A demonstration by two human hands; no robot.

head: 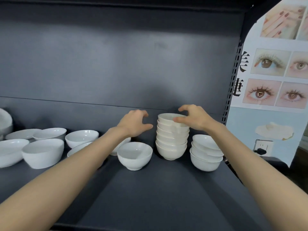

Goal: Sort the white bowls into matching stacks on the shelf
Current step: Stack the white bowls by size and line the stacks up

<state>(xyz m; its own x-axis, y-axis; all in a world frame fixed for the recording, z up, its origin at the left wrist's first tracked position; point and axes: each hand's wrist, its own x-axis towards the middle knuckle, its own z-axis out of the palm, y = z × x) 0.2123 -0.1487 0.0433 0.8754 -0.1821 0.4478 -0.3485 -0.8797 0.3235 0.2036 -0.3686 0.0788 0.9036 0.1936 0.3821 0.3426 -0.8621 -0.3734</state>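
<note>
A tall stack of several cream-white bowls (172, 144) stands toward the right of the dark shelf (158, 189). My right hand (195, 119) is at its top bowl (168, 116), thumb on the near rim and fingers arched over the far rim. My left hand (135, 122) hovers just left of the stack, fingers loosely curled, holding nothing. A shorter stack of three white bowls (205, 154) stands right of the tall one. A single white bowl (135, 155) sits in front and to the left, below my left wrist.
More white ware lies on the left: a round bowl (81, 137), a deep bowl (43, 152), a wide bowl (50, 133), a flat plate (21, 134) and a plate pile (5, 120). A perforated shelf post (233, 80) and a poster (275, 72) bound the right.
</note>
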